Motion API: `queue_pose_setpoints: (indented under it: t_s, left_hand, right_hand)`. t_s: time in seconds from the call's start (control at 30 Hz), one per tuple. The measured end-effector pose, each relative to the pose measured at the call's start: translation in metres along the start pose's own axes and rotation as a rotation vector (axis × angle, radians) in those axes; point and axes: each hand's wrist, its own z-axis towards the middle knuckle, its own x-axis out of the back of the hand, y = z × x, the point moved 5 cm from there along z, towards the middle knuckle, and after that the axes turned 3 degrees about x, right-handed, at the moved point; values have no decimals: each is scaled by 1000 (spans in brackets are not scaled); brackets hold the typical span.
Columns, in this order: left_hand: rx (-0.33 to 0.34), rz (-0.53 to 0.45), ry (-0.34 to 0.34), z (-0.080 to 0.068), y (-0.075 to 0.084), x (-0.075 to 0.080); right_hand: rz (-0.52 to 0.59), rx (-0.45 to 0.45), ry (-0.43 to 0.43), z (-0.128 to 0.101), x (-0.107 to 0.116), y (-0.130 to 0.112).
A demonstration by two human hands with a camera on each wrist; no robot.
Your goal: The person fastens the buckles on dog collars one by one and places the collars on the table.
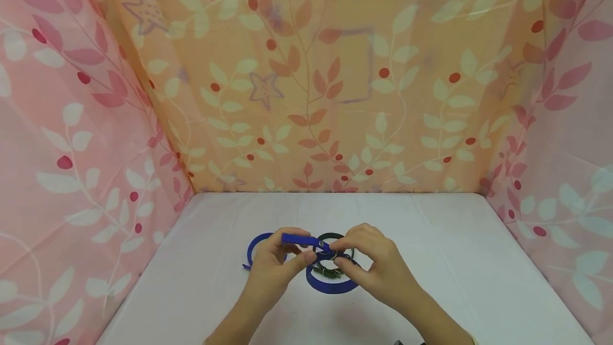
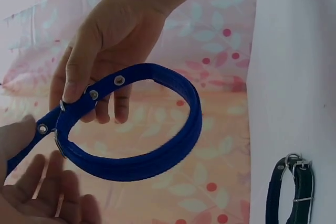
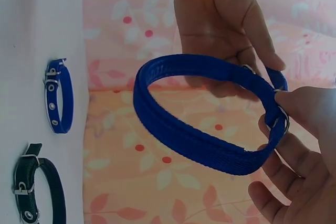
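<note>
Blue collar (image 1: 330,281) is held above the table (image 1: 479,260), mid-width, nr the front edge. Its strap end is pinched by the left hand (image 1: 275,262); the buckle is pinched by the right hand (image 1: 378,265). Strap is best kept flat & fed straight thru the buckle. A 2nd blue collar (image 3: 58,95) & a dark collar (image 3: 39,192) lie just behind; open room is left twd both side edges.
</note>
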Motion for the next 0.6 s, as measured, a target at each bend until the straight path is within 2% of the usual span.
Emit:
queue_pose_setpoints:
  t_s: [0.1,0.17,0.3,0.4,0.6]
  left_hand:
    - [21,119,-37,1,-4,-3]
    - [22,140,-63,1,-6,-6]
    - [-38,80,-79,1,-5,-10]
    - [-90,35,-69,-1,-3,-11]
    - [-115,12,-36,-5,-3,-14]
  right_hand:
    - [40,-29,24,0,0,1]
    - [58,-64,26,-1,1,3]
    - [80,-124,19,-2,1,5]
    - [93,-133,9,-2,1,5]
    - [108,-144,-13,-2,-4,5]
